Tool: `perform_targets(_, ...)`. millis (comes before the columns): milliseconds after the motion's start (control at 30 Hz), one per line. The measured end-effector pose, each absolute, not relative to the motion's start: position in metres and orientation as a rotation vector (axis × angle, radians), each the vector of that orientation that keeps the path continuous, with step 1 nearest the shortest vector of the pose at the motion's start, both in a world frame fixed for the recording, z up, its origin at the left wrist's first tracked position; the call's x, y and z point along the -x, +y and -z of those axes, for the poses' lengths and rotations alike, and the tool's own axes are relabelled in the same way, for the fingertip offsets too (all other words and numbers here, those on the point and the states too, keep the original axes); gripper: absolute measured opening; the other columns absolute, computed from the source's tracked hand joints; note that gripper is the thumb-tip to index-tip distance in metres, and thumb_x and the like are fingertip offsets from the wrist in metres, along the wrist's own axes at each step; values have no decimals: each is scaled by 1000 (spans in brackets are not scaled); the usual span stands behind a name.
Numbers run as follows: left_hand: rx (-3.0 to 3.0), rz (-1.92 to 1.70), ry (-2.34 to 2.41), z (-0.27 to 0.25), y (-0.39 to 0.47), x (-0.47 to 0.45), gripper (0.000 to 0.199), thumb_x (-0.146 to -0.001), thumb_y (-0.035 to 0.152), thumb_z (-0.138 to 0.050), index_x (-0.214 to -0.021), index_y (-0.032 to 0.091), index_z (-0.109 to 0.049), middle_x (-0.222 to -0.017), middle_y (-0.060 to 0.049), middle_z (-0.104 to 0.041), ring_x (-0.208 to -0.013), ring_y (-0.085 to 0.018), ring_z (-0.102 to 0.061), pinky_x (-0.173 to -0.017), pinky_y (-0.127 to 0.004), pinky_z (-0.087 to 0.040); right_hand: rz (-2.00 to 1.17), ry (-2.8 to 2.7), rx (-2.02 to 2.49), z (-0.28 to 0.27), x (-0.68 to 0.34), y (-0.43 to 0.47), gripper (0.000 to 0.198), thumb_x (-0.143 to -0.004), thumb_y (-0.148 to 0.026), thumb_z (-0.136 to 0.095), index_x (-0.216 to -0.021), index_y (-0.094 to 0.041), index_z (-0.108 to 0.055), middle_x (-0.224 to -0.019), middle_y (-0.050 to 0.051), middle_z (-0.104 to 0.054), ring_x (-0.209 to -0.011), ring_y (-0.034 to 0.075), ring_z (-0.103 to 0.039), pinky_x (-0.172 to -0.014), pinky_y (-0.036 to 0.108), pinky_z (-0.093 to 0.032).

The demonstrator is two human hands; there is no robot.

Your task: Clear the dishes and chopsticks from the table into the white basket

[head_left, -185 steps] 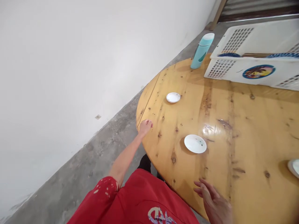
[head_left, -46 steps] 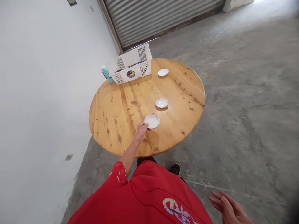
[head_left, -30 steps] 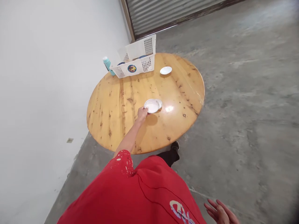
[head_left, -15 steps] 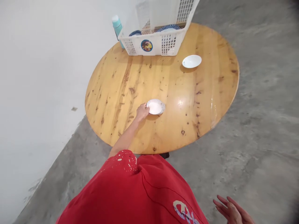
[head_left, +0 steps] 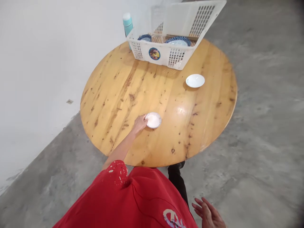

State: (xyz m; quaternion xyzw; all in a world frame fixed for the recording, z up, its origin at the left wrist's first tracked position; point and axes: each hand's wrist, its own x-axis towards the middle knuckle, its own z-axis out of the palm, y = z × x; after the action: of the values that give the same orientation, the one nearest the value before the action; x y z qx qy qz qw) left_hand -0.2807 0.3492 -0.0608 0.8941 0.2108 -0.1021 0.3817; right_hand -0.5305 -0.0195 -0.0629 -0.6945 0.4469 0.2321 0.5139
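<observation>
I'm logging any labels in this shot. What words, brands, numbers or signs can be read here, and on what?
None can be read.
Round sticker on the white basket: a colourful picture, any lettering too small to read.
Print on the red shirt: partly cut off by the frame edge, unreadable.
Teal bottle: no visible text.

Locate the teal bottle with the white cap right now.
In the head view, the teal bottle with the white cap stands at the far left edge of the round wooden table, just behind the left end of the white plastic basket.
</observation>
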Motion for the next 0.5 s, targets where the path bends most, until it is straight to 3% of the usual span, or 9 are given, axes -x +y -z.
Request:
perform_targets(167,-2325,330,565,56,345,282,32,-89,21,-47,-111,24,-69,-94,-3,-75,-84,-19,-68,-81,-27,-47,-531,1005,1731,64,496,-38,78,-60,-74,-66,-108,-13,-65,-99,14,-75,-83,28,-73,-73,34,-59)
perform_targets(267,-2312,368,638,56,341,287,29,-93,30,-45,-111,21,-67,-96,-5,-75,-84,-19,-70,-81,-28,-49,-523,929,1754,64,474,-47,75,-60,-72,-68,-105,-13,-65,-96,13,-75,-79,26,-72,-70,34,-59)
perform_targets(367,-2213,407,739,59,335,291,31,-96,39,-44,-108,18,-64,-89,-6,-75,-76,-17,-70,-75,-26,-51,-523,848,1777,68,454,-55,70,-62,-69,-69,-105,-14,-65,-93,11,-74,-75,24,-72,-68,32,-58)
perform_targets(500,-1994,414,855,71,329,293,30,-98,38,-44,-114,18,-59,-90,-6,-75,-62,-13,-69,-61,-22,-52,-548,806,1758,75,437,-64,63,-66,-63,-69,-106,-15,-65,-94,9,-74,-75,21,-71,-70,30,-58)
